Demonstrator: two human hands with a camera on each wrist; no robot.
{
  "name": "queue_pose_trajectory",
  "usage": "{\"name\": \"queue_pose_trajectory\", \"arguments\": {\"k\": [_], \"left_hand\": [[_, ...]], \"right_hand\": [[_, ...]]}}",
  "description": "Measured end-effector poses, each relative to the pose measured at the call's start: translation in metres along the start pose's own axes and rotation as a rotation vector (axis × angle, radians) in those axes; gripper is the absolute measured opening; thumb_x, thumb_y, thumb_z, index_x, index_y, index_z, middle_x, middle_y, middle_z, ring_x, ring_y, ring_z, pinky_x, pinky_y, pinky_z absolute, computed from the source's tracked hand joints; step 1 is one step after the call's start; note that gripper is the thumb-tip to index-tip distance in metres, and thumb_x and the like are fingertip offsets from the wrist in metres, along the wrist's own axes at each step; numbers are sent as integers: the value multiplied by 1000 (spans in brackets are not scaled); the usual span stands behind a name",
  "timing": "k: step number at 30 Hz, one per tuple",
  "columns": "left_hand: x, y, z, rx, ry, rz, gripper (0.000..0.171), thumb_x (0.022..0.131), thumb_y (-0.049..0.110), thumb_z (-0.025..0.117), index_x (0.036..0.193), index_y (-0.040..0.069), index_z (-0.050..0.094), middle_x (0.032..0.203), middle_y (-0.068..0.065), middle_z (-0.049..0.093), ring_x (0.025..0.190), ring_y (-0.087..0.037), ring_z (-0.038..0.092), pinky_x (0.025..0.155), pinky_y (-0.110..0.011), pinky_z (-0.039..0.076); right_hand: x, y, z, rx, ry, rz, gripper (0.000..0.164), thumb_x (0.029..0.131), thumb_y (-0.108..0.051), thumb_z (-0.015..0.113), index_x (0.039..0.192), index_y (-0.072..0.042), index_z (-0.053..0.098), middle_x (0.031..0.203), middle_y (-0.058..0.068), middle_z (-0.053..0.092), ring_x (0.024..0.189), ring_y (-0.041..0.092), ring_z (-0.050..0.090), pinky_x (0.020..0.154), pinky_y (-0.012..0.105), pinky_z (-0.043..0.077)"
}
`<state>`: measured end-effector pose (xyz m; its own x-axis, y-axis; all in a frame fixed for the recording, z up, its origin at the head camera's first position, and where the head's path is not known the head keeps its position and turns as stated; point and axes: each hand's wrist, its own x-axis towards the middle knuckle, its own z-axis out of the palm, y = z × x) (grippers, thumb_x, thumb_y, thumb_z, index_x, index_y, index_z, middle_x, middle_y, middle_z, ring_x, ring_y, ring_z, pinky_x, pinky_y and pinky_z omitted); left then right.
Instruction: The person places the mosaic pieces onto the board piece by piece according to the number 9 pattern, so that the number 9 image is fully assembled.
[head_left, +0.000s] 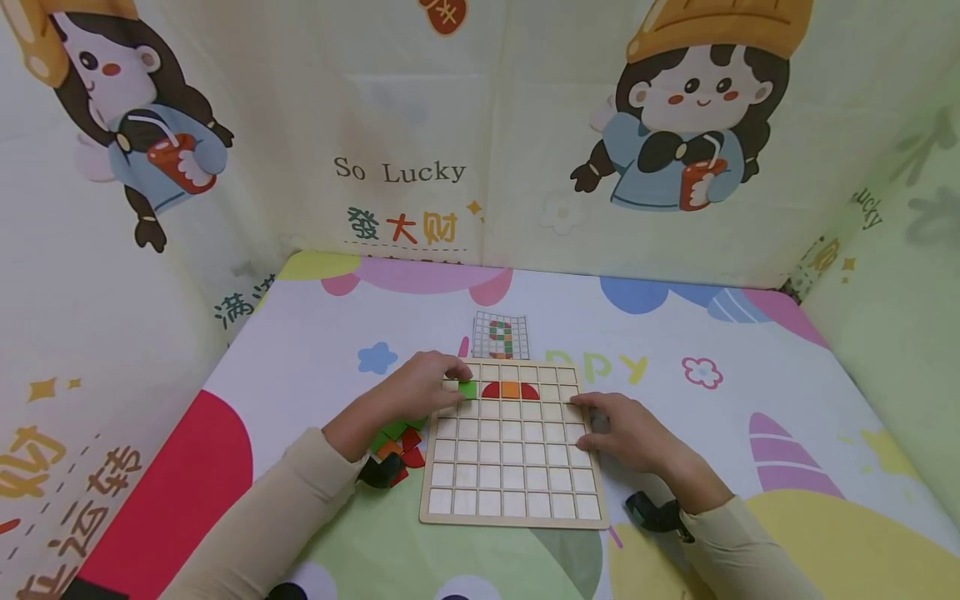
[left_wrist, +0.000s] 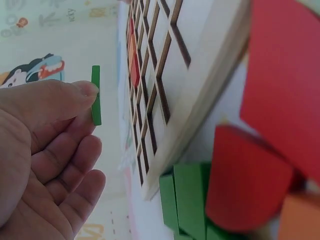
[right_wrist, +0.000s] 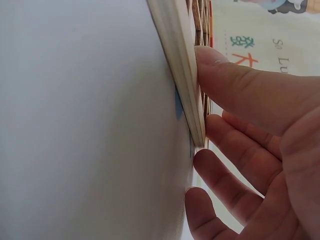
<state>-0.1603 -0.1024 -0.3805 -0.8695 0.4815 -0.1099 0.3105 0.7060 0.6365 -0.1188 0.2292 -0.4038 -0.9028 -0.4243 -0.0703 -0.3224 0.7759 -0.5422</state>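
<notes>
The green square tile (head_left: 468, 390) is pinched between thumb and finger of the left hand (head_left: 423, 386), over the upper left of the wooden grid board (head_left: 513, 523), just left of a red quarter-round tile (head_left: 491, 391) on that board. The right hand (head_left: 626, 429), thumb and fingers spread, touches the board's right edge. For a clean fit, I'd keep the tile level, align its sides with the board's grid, and brace the board lightly.

Past the pinching left hand (head_left: 431, 383), the backdrop (head_left: 525, 125) read "So Lucky" and "發大财", the card (head_left: 501, 336) "9"; rightward, the tablecloth (head_left: 570, 317) read "ppy".
</notes>
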Motion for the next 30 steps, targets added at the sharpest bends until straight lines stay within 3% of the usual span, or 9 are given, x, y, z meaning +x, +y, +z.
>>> {"name": "queue_pose_trajectory", "arguments": {"k": [9,30], "left_hand": [[6,8,8,24,-10,8,22,89,12,74,111,10,71,106,1,68,106,-21,60,94,-38,50],[12,11,24,22,-52,22,21,89,15,77,109,10,72,104,0,69,99,-18,60,90,-34,53]], "right_hand": [[0,0,1,8,1,8,57,82,-18,82,133,-3,61,131,17,61,125,41,51,102,57,39],[0,0,1,-3,-3,17,57,82,-18,82,133,-4,61,132,17,60,125,42,51,102,58,40]]}}
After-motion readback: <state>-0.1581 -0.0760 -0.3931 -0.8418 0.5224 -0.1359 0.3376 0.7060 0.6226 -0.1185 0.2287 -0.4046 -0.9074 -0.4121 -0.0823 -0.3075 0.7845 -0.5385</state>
